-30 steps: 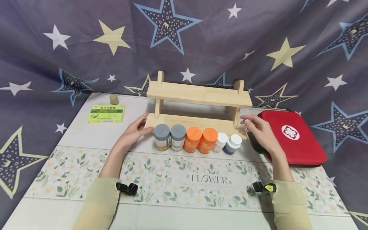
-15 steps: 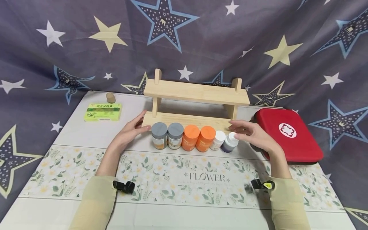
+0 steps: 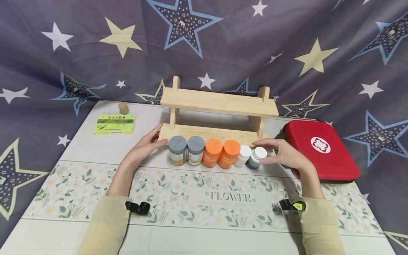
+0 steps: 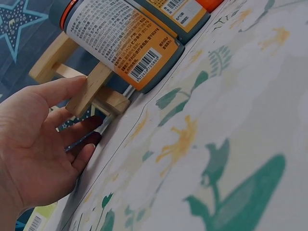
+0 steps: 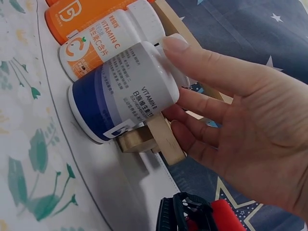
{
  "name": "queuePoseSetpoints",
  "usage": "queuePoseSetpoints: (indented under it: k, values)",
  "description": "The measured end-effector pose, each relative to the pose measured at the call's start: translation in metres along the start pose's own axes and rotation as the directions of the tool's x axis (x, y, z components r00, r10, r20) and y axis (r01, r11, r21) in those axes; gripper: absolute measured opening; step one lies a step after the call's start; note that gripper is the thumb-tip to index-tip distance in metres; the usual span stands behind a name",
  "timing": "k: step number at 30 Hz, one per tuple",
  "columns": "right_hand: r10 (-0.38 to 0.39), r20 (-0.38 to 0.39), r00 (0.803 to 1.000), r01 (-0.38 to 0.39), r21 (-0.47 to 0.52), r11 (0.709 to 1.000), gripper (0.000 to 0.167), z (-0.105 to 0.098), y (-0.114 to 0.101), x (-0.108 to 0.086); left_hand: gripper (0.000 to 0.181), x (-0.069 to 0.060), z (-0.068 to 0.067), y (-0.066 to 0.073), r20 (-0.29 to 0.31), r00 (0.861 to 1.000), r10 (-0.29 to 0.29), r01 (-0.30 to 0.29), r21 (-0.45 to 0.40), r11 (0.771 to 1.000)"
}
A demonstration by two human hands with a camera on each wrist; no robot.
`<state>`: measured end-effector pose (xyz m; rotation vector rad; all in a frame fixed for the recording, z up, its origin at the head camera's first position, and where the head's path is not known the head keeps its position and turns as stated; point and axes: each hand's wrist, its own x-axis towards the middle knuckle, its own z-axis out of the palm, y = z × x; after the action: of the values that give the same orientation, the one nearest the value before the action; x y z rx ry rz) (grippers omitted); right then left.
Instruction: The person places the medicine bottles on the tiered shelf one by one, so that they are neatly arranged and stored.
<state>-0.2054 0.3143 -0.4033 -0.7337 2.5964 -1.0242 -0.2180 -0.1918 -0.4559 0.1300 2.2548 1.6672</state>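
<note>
Evidently the left hand (image 3: 143, 147) is loosely open beside the left end of the wooden shelf (image 3: 220, 101), thumb overlapping the board's end in the left wrist view; it grasps nothing, and contact is hard to tell. At the right, the half-open right hand (image 3: 287, 154) has thumb and fingers parted around the white-and-blue bottle (image 5: 122, 91), a gap showing before the palm; whether it touches the bottle is unclear. That bottle stands at the right end of a row on the shelf's near side, beside a small white bottle (image 3: 243, 156), two orange bottles (image 3: 220, 154) and two grey-lidded bottles (image 3: 186, 150). Right lies a red case (image 3: 338, 159); far left, a green box (image 3: 114, 124).
</note>
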Motion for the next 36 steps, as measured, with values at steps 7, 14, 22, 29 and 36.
queuePoseSetpoints:
  k: [7,14,22,29,36]
  values:
    - [0.003,-0.006,1.000,-0.003,0.007,1.000,0.049,0.002,0.002,-0.002,0.092,0.001,0.001,-0.003,-0.005,1.000,0.002,-0.002,0.000,1.000]
    - [-0.012,-0.009,1.000,0.012,0.017,1.000,0.046,0.002,0.003,-0.003,0.091,0.002,0.003,-0.005,-0.010,1.000,0.017,-0.017,-0.041,0.999]
    - [0.007,-0.018,1.000,-0.006,0.078,0.997,0.042,-0.001,0.000,-0.005,0.092,0.002,0.003,-0.002,-0.021,1.000,0.007,-0.008,-0.060,0.998]
    - [0.045,-0.034,0.998,-0.038,0.171,0.984,0.041,-0.005,-0.001,-0.009,0.091,-0.001,0.004,0.000,-0.035,0.999,-0.005,0.003,-0.057,0.998]
    - [0.058,-0.064,0.996,-0.042,0.218,0.975,0.039,-0.010,0.000,-0.018,0.091,0.000,0.005,-0.001,-0.030,1.000,0.001,-0.003,-0.055,0.998]
